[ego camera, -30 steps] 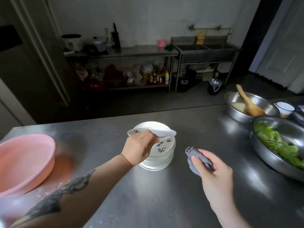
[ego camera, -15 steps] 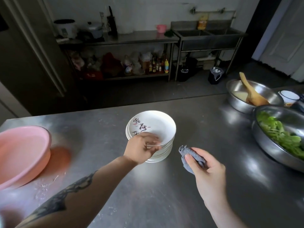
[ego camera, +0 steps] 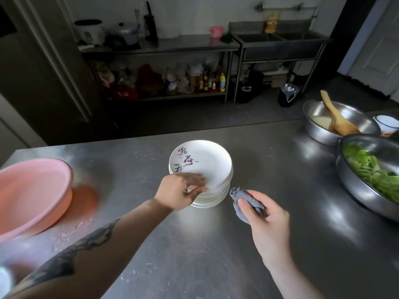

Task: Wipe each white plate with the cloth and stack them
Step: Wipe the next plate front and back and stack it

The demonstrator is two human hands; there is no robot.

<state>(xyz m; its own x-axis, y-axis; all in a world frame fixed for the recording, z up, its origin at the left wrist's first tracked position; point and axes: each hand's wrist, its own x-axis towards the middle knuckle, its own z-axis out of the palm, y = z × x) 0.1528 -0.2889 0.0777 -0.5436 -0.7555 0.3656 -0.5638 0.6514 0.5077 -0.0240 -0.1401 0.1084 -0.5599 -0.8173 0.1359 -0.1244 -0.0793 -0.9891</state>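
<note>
A stack of several white plates (ego camera: pixel 216 196) stands in the middle of the steel table (ego camera: pixel 194 255). The top plate (ego camera: pixel 207 160) lies flat, face up, with dark calligraphy and red marks on its left side. My left hand (ego camera: pixel 179 193) is at the near rim of the stack, fingers over the top plate's edge and thumb beneath it, pinching it. Just right of the stack, my right hand (ego camera: pixel 267 225) grips a crumpled grey cloth (ego camera: pixel 239 198) a little above the table, apart from the plates.
A pink basin (ego camera: pixel 32 190) sits at the left edge. At the right stand a steel bowl of green leaves (ego camera: pixel 349 182), a steel bowl (ego camera: pixel 317 126) with a wooden spoon (ego camera: pixel 336 119), and a small white bowl (ego camera: pixel 386 124).
The top plate was tilted up in my left hand a second ago; it now lies flat on the stack. My right hand has kept hold of the cloth beside the stack.
</note>
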